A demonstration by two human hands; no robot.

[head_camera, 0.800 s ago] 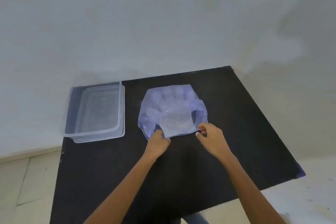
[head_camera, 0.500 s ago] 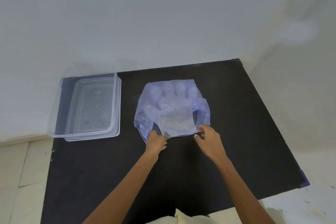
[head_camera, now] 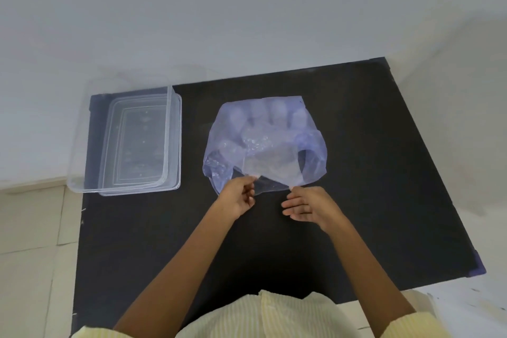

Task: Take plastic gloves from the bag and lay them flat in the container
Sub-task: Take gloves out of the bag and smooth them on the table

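No text, label, brand or number is readable on the clear rectangular plastic container [head_camera: 174,143], translucent purple plastic bag [head_camera: 233,123] or black counter [head_camera: 384,173].

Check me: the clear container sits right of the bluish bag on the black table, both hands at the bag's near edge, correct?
Not quite: the head view shows the clear container to the left of the bluish bag, not the right. Both are on the black table, left hand and right hand at the bag's near edge.
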